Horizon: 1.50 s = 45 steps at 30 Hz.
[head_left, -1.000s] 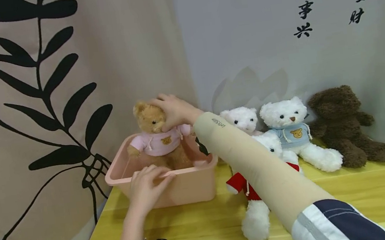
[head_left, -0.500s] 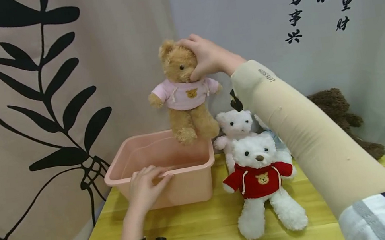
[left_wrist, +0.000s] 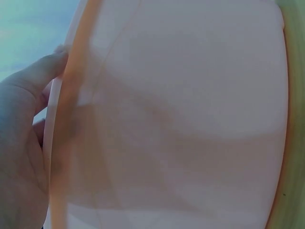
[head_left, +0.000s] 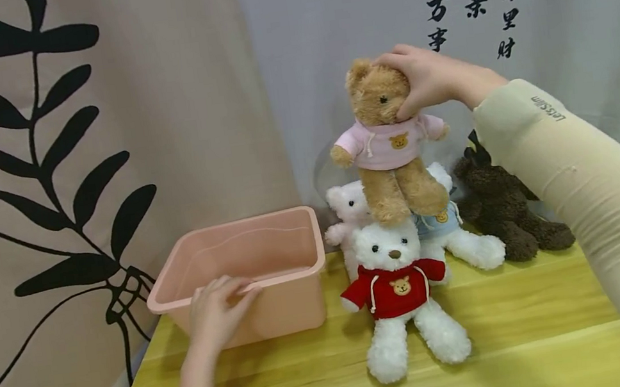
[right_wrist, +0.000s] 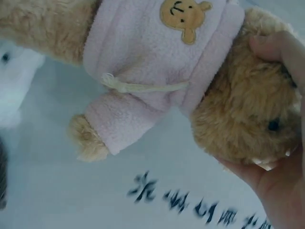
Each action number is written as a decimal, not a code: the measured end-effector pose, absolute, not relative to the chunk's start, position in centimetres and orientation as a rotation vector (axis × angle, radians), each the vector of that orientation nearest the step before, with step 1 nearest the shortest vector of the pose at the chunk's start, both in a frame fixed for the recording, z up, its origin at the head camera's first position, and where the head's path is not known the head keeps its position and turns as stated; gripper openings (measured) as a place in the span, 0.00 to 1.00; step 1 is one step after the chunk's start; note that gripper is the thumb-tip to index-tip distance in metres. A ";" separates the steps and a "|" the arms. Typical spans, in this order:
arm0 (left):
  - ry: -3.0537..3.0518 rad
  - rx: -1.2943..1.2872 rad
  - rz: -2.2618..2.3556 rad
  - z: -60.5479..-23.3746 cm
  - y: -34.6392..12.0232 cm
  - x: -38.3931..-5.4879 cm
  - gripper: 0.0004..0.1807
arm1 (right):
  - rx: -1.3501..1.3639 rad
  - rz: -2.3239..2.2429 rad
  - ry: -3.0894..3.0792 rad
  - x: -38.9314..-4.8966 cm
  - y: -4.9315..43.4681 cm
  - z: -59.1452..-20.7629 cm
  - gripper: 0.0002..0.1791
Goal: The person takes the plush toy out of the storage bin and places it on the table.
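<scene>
A tan teddy bear (head_left: pixel 391 145) in a pink hoodie hangs upright in the air, its head gripped by my right hand (head_left: pixel 429 75). In the right wrist view the thumb and fingers curl round the furry head (right_wrist: pixel 238 95). The bear's feet overlap the white teddy bear in a red hoodie (head_left: pixel 394 293), which sits on the table. My left hand (head_left: pixel 214 312) holds the near rim of the pink plastic tub (head_left: pixel 295 308). In the left wrist view the left hand (left_wrist: pixel 24 109) pinches the tub wall (left_wrist: pixel 190 95), thumb on one side and fingers on the other.
Behind the red-hoodie bear sit a white bear in pale pink (head_left: pixel 347 208), partly hidden, and a white bear in a blue hoodie (head_left: pixel 476 247). A dark brown bear (head_left: pixel 507 214) sits at the back right. Behind the wooden table (head_left: pixel 512 330) hangs a printed curtain (head_left: pixel 206 103).
My right hand has lifted the tan teddy bear out of the tub and carried it rightward over the other bears. The left hand stays on the rim. The head view has shifted slightly.
</scene>
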<state>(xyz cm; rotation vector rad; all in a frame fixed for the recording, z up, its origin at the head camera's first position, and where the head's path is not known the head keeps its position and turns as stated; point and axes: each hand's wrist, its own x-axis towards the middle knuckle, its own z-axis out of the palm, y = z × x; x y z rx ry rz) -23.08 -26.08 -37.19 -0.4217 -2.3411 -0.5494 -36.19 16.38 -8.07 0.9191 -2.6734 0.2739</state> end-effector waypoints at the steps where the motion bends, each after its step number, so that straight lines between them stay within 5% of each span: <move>1: -2.342 -0.417 -0.555 -37.3 -26.1 -23.1 0.11 | 0.908 0.273 -2.681 -36.0 17.3 -8.3 0.53; 14: -2.356 -0.430 -0.595 -37.1 -26.0 -23.2 0.10 | 0.833 0.243 -2.789 -33.4 27.2 -14.7 0.50; 32: -2.399 -0.403 -0.601 -37.0 -26.0 -23.0 0.10 | 0.887 0.350 -2.889 -31.8 29.9 -30.9 0.51; 45: -2.412 -0.413 -0.609 -36.9 -25.9 -23.2 0.11 | 0.841 0.471 -2.845 -31.8 30.4 -32.4 0.56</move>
